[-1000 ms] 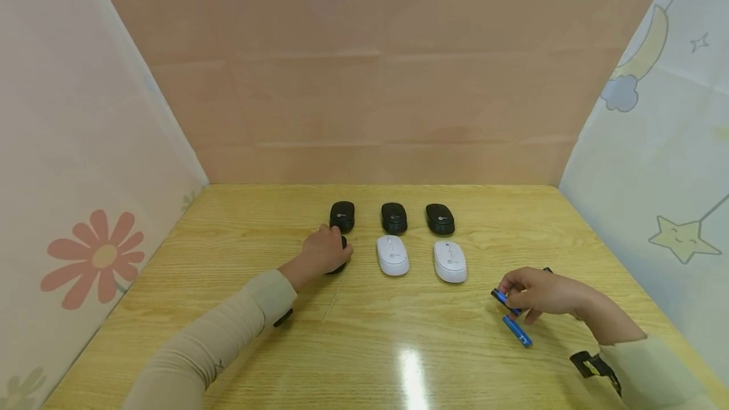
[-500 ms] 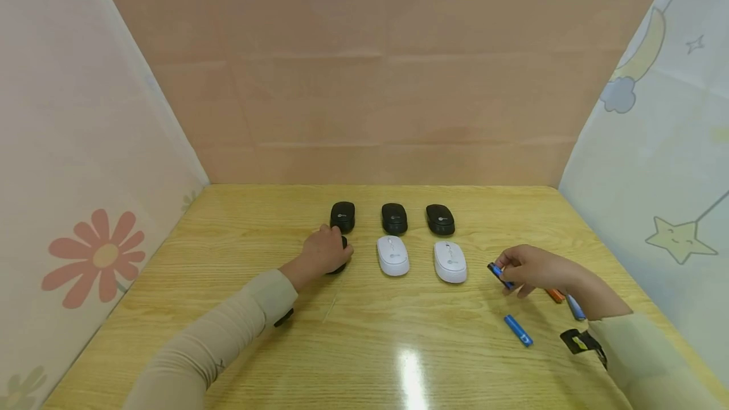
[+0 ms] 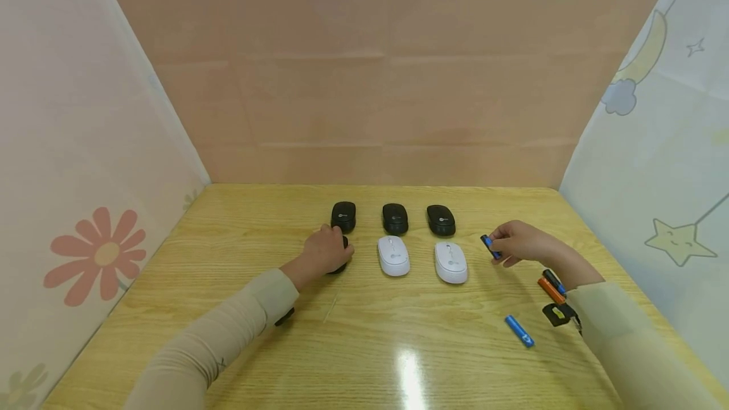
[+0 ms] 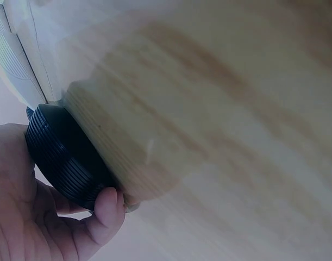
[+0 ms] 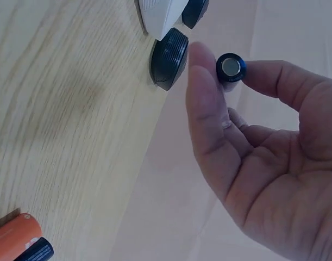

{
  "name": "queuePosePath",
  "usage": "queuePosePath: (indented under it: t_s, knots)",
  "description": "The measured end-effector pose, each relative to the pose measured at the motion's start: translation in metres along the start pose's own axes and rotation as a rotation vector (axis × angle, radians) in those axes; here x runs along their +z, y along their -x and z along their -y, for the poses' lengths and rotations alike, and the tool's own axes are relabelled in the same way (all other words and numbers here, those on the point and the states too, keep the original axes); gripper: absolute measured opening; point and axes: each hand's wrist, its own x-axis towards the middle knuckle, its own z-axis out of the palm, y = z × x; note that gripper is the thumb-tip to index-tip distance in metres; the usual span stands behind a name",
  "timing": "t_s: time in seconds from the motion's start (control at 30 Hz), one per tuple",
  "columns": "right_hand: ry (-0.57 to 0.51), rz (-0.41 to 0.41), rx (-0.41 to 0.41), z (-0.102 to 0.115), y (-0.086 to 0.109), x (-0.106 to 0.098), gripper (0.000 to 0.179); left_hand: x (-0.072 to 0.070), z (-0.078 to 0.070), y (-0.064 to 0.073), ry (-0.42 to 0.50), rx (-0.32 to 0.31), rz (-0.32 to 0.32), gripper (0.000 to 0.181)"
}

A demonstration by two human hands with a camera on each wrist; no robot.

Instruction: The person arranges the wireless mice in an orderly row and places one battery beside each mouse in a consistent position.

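My left hand (image 3: 323,250) grips a black computer mouse (image 4: 68,157) at the left end of the front row of mice. Thumb and fingers hold its ribbed sides in the left wrist view, and the palm hides much of it from the head view. Right of the rows, my right hand (image 3: 521,242) pinches a blue-and-black battery (image 3: 490,246) between thumb and fingertips, raised above the table. The right wrist view shows the battery's round metal end (image 5: 231,67). Nearest to this hand stands a white mouse (image 3: 450,262).
Another white mouse (image 3: 393,255) lies between the hands. Behind are three black mice, the middle one (image 3: 395,219) among them. An orange battery (image 3: 551,291) and a dark-and-blue battery (image 3: 554,281) lie beside the right wrist, a blue battery (image 3: 519,331) nearer the front. Walls enclose the table.
My right hand has lifted the blue-and-black battery away from the blue one and carried it farther back and slightly left. The left hand stays on the black mouse.
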Motion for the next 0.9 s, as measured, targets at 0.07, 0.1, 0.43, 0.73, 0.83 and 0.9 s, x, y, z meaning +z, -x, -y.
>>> queuePosePath:
  t_s: [0.07,0.1,0.43,0.73,0.83,0.9]
  knots:
    - [0.003,-0.006,-0.004,-0.001,-0.006,-0.002,0.03,0.0,0.0,0.0,-0.002,-0.002,0.003,0.06]
    - [0.01,-0.012,-0.006,-0.001,-0.009,-0.003,0.031,-0.001,-0.001,0.0,-0.002,-0.002,0.004,0.06]
    - [0.071,-0.033,0.028,-0.001,-0.038,-0.012,0.027,-0.001,-0.001,0.001,-0.007,-0.006,0.001,0.059]
    - [0.11,-0.059,0.071,0.001,-0.067,-0.01,0.033,0.0,-0.001,0.0,-0.01,-0.016,-0.006,0.059]
    - [0.12,-0.077,0.091,0.001,-0.076,-0.008,0.035,0.001,-0.001,0.0,-0.01,-0.015,-0.01,0.058]
    - [0.126,-0.085,0.096,0.001,-0.081,-0.007,0.036,0.002,-0.001,-0.001,-0.012,-0.015,-0.008,0.057]
